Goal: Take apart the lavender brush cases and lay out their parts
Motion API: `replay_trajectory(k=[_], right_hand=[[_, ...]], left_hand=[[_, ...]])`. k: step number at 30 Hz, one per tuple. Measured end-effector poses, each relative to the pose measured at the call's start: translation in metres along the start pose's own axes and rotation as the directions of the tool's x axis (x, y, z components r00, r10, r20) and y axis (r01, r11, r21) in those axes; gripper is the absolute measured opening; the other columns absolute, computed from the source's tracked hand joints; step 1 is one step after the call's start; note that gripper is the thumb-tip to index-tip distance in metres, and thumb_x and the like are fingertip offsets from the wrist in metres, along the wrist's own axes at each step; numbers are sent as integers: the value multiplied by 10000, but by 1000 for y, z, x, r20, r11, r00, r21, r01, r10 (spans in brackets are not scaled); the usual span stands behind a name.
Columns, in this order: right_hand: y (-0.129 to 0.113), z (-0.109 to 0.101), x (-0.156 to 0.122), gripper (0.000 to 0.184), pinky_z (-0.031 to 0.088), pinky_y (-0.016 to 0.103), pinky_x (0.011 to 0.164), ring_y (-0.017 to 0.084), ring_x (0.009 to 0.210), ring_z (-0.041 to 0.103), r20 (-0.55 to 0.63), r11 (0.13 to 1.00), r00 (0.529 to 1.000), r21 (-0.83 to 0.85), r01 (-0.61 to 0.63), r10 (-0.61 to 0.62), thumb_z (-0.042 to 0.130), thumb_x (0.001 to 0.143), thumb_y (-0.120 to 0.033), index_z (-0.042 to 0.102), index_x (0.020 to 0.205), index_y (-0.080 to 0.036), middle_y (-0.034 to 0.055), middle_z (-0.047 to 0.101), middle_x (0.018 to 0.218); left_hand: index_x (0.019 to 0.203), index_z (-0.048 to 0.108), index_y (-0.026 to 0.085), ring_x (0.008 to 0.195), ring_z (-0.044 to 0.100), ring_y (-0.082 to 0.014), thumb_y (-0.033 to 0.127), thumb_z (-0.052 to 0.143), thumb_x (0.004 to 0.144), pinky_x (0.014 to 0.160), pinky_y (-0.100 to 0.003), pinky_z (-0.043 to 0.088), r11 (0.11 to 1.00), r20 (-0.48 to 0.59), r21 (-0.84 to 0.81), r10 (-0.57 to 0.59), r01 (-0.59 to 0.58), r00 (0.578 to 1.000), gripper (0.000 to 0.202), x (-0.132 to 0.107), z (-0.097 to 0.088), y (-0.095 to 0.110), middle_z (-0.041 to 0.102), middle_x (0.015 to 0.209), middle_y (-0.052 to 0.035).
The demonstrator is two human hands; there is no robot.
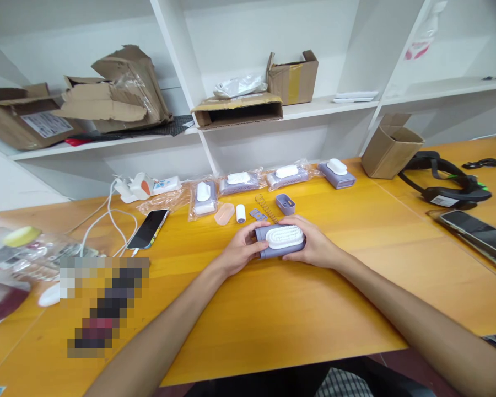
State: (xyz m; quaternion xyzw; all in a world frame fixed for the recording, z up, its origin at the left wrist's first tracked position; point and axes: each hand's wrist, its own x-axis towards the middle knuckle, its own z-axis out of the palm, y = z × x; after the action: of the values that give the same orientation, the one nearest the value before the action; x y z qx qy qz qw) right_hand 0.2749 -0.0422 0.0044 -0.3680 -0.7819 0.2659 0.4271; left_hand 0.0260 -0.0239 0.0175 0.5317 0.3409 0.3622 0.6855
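Inspecting a two-handed grip on a lilac plastic brush body (pixel 280 248) with white bristles, held over the middle of an orange wooden tabletop (pixel 273 331).

The left hand (pixel 242 249) and right hand (pixel 310 241) are both closed around opposite ends of the body; contact with the tabletop cannot be confirmed. Just ahead lie a loose coil spring (pixel 266 208), a small lilac tray (pixel 285 204), a white cylinder (pixel 240 213), a translucent peach cap (pixel 224 213) and a small grey plate (pixel 258 214). Risks: uneven squeezing could let the body slip or its parts separate, and a knock from a hand could send the spring or cylinder rolling across the smooth surface.
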Motion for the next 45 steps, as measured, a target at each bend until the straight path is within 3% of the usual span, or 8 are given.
replay_trajectory(k=[8, 21, 26, 30, 38, 45], right_hand=[[-2, 2, 0, 722, 516, 526, 1056, 352, 1236, 637, 10, 1000, 1000, 2, -14, 14, 950, 683, -325, 597, 1311, -271, 110, 657, 1309], [-3, 2, 0, 664, 517, 529, 1064, 343, 1236, 631, 32, 1000, 999, 25, 11, -11, 928, 746, -445, 605, 1297, -263, 121, 647, 1302], [-9, -2, 0, 460, 514, 494, 1065, 312, 1234, 633, 38, 999, 999, 48, 26, -28, 801, 890, -392, 618, 1291, -262, 123, 654, 1312], [-9, -3, 0, 415, 540, 469, 1008, 304, 1165, 661, 39, 999, 999, 53, -11, 9, 765, 916, -412, 629, 1271, -246, 119, 683, 1272], [-5, 1, 0, 387, 561, 421, 921, 284, 1062, 687, 9, 998, 999, 34, -53, 53, 724, 927, -413, 634, 1255, -229, 105, 709, 1209], [2, -5, 0, 387, 544, 406, 914, 280, 1074, 680, 5, 953, 986, 255, -162, 167, 829, 835, -406, 666, 1148, -248, 73, 718, 1211]], left_hand=[[1246, 658, 265, 1014, 635, -219, 331, 876, 727, 784, -288, 524, 999, -14, 43, -19, 20, 1000, 567, 2, 2, 1, 651, 1156, -47], [1211, 638, 252, 1043, 613, -232, 319, 768, 772, 854, -300, 501, 963, -16, 256, 96, -89, 995, 463, 1, 3, 2, 637, 1154, -23], [1216, 643, 255, 1069, 617, -248, 295, 751, 763, 882, -316, 506, 949, -23, 299, 108, -96, 994, 467, 0, 5, 4, 650, 1181, -26], [1235, 616, 238, 1139, 614, -269, 365, 765, 806, 945, -345, 497, 933, -9, 341, 120, -110, 993, 472, 0, 6, 5, 648, 1268, -52], [1270, 584, 240, 1105, 622, -266, 444, 834, 802, 955, -376, 502, 924, 51, 354, 139, -148, 989, 568, 0, 5, 3, 641, 1249, -64], [1268, 602, 237, 1100, 621, -270, 419, 847, 795, 934, -363, 495, 936, 52, 330, 112, -123, 992, 562, 1, 5, 3, 653, 1231, -58]])
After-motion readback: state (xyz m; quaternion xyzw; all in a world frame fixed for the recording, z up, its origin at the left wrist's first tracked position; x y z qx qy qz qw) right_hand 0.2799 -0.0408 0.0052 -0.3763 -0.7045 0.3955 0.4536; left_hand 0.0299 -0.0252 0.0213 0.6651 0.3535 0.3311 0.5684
